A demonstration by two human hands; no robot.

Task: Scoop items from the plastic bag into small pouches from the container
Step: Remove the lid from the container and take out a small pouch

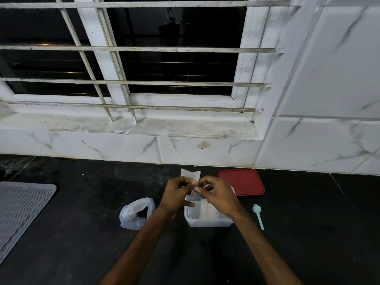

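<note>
Left hand (176, 192) and right hand (218, 194) hold a pouch (190, 174) above the container (205, 221), fingers (192, 182) clamped on it. The bag (135, 212) sits to the left. Tugged unevenly, the thin film could tear — or slip free.

One view only: a wide-angle camera on the person's head, facing forward and down over the dark counter (82, 243) toward the barred window (174, 68). The left hand (174, 194) and right hand (220, 196) sit close beneath it, low-centre.
</note>
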